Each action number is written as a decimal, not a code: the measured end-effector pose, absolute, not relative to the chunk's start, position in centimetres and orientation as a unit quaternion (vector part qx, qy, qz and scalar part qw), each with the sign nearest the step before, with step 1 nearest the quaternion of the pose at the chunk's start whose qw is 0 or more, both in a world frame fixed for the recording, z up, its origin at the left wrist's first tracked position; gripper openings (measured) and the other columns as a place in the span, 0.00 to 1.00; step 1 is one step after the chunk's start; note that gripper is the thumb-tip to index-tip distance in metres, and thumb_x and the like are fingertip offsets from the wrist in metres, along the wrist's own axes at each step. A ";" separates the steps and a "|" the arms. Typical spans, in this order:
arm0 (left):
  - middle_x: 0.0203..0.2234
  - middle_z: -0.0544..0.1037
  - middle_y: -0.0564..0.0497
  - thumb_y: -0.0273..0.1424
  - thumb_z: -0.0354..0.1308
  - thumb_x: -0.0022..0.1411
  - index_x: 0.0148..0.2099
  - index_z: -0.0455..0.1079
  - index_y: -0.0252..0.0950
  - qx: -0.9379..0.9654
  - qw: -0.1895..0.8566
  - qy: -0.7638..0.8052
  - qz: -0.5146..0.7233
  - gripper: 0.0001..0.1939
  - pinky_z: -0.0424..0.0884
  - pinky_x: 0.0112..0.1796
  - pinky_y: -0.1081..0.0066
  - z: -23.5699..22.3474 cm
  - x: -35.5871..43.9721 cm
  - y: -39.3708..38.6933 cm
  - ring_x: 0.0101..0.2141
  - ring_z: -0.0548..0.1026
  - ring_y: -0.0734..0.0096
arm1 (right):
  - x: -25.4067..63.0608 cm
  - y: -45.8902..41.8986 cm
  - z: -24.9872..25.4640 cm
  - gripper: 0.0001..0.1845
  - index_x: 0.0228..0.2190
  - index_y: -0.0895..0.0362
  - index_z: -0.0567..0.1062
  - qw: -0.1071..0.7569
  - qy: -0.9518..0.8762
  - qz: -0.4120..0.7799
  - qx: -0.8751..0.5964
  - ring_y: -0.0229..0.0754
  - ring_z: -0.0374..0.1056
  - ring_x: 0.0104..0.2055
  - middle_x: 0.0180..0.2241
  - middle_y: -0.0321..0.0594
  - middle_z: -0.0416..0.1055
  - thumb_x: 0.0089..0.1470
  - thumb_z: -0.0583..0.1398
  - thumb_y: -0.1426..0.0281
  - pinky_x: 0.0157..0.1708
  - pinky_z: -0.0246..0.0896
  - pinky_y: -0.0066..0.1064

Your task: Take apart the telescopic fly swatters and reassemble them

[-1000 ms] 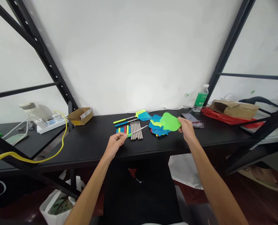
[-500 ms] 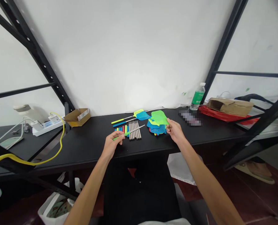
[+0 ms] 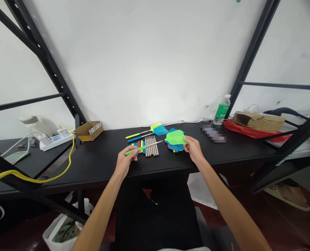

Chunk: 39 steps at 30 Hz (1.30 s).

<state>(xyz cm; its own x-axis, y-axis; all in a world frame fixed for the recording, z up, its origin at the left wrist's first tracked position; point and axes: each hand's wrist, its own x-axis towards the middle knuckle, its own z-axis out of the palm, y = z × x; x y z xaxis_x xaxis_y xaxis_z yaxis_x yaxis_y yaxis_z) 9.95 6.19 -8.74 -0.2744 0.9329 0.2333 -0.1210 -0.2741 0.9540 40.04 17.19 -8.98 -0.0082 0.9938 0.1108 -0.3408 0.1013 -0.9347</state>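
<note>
My left hand (image 3: 125, 159) grips a green plastic handle (image 3: 134, 151) with a thin metal rod (image 3: 153, 144) running from it to the right. My right hand (image 3: 193, 149) pinches the edge of a green mesh fly swatter head (image 3: 175, 137), held just above a pile of blue mesh swatter heads (image 3: 176, 147). Between my hands lie a row of brown rods (image 3: 151, 146) and a row of short coloured handles (image 3: 139, 146). Behind them rest a yellow-green fly swatter (image 3: 141, 131) and a blue one (image 3: 160, 130).
The black table (image 3: 97, 167) holds a cardboard box (image 3: 88, 131), a blurred phone (image 3: 212, 134) and a green-labelled water bottle (image 3: 222, 109). A red bag (image 3: 249, 129) lies to the right. A power strip (image 3: 56, 140) and yellow cable (image 3: 70, 153) sit left, among black shelf frames.
My right hand has drawn left and lowered the green swatter head over the blue pile, and the head now lies flatter. My left hand still holds the green handle and rod.
</note>
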 end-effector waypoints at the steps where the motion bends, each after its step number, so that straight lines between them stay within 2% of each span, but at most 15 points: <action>1: 0.28 0.77 0.49 0.36 0.69 0.53 0.39 0.75 0.33 0.452 0.400 0.449 0.658 0.14 0.62 0.25 0.73 -8.8 9.9 6.2 0.22 0.68 0.77 | 39.9 17.1 -9.0 0.21 0.34 0.59 0.74 0.598 -0.440 0.561 -0.367 0.30 0.54 0.15 0.16 0.31 0.64 0.40 0.69 0.61 0.13 0.42 0.22; 8: 0.27 0.77 0.50 0.37 0.69 0.52 0.39 0.75 0.33 0.452 0.400 0.454 0.655 0.15 0.63 0.25 0.73 -8.5 10.0 6.1 0.22 0.68 0.77 | 39.6 17.0 -9.1 0.21 0.34 0.58 0.73 0.595 -0.447 0.561 -0.364 0.29 0.53 0.14 0.15 0.31 0.64 0.40 0.69 0.61 0.13 0.39 0.22; 31: 0.28 0.80 0.47 0.39 0.67 0.56 0.38 0.75 0.34 0.473 0.404 0.465 0.630 0.14 0.63 0.26 0.72 -8.5 10.0 6.0 0.22 0.68 0.76 | 39.8 17.0 -9.3 0.23 0.36 0.60 0.74 0.581 -0.460 0.566 -0.361 0.30 0.54 0.15 0.15 0.32 0.64 0.40 0.69 0.58 0.14 0.40 0.22; 39: 0.26 0.81 0.46 0.42 0.65 0.58 0.37 0.74 0.33 0.479 0.399 0.471 0.624 0.16 0.64 0.27 0.71 -8.5 10.1 6.0 0.21 0.69 0.74 | 39.6 16.8 -9.2 0.30 0.43 0.63 0.76 0.577 -0.468 0.553 -0.378 0.32 0.56 0.16 0.15 0.31 0.63 0.40 0.68 0.57 0.14 0.42 0.23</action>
<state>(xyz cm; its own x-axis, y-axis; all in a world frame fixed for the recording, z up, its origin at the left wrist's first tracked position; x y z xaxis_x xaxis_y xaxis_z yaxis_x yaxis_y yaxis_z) 10.11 5.96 -8.50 -0.2231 0.9490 0.2226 -0.0467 -0.2385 0.9700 39.60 16.81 -9.23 -0.0493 0.9914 0.1216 -0.2836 0.1029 -0.9534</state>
